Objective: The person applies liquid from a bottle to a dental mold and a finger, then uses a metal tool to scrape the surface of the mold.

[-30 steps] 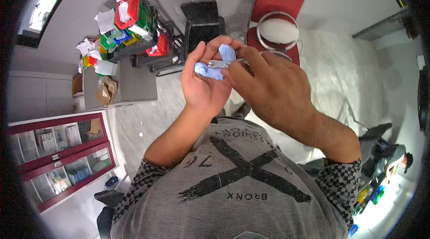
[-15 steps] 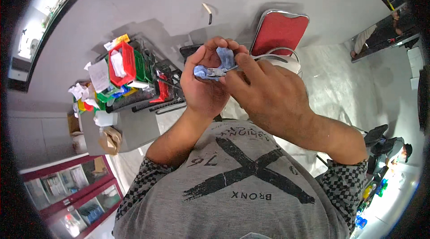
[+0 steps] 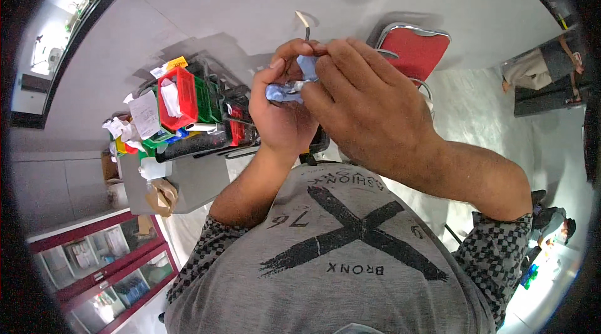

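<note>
Raised in front of my chest, my left hand [image 3: 282, 118] is cupped with its palm up. Its fingers curl round a small light-blue moulded piece [image 3: 275, 92] that has a clear or whitish part in its middle. My right hand [image 3: 375, 99] is closed and covers the right side of this piece. A thin grey metal tool [image 3: 389, 53] with a curved end sticks out past its knuckles. The tool's working end is hidden by the fingers, so I cannot tell exactly where it touches the blue piece.
At the left, a grey table [image 3: 200, 193] holds red [image 3: 186, 103] and green bins, papers and a brown paper bag [image 3: 163, 197]. A red chair [image 3: 416, 49] stands beyond my hands. A maroon glass-fronted cabinet [image 3: 100, 265] is lower left. Another person [image 3: 532, 71] is far right.
My right hand has moved up and in over the blue piece, hiding more of it, and the tool has moved with it. My left hand has shifted slightly. The view has shifted a little.
</note>
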Tool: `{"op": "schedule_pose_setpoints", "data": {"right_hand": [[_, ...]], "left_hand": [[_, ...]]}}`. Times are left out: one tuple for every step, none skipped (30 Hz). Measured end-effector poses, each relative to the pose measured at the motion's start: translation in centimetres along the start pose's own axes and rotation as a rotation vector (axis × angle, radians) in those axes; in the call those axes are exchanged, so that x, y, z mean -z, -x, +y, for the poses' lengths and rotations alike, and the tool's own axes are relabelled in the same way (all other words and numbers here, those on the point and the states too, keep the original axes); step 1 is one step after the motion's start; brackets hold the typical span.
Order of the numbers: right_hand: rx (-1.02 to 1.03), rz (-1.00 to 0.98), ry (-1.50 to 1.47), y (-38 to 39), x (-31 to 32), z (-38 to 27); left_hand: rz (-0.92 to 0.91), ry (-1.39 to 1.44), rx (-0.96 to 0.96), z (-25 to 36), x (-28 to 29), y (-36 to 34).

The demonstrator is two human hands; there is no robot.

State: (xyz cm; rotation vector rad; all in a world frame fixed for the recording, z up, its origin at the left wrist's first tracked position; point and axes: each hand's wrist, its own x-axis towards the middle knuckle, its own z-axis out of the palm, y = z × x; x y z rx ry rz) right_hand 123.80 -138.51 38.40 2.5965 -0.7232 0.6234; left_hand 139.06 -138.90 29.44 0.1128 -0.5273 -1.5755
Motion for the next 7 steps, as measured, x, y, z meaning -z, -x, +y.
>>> {"op": "schedule_pose_setpoints", "data": {"right_hand": [[-0.006, -0.013, 0.001, -0.2, -0.3, 0.1], [-0.012, -0.027, 0.002, -0.3, -0.6, 0.2], [-0.011, -0.023, -0.002, -0.4, -0.7, 0.2], [-0.035, -0.098, -0.018, -0.3, -0.6, 0.1], [-0.061, -0.174, -0.034, -0.4, -0.6, 0.0], [-0.066, -0.175, -0.056, -0.5, -0.8, 0.1], [-0.072, -0.177, -0.077, -0.7, -1.0, 0.2]], "left_hand": [[0.003, -0.006, -0.004, 0.1, 0.2, -0.3], [-0.035, -0.009, -0.032, 0.0, 0.5, -0.6], [-0.074, -0.012, -0.059, 0.0, 0.7, -0.8], [-0.074, -0.017, -0.062, 0.0, 0.6, -1.0], [-0.055, -0.011, -0.091, -0.1, 0.6, -1.2], [-0.037, -0.005, -0.120, -0.1, 0.4, -1.4], [-0.037, -0.008, -0.121, 0.0, 0.4, -1.4]]}}
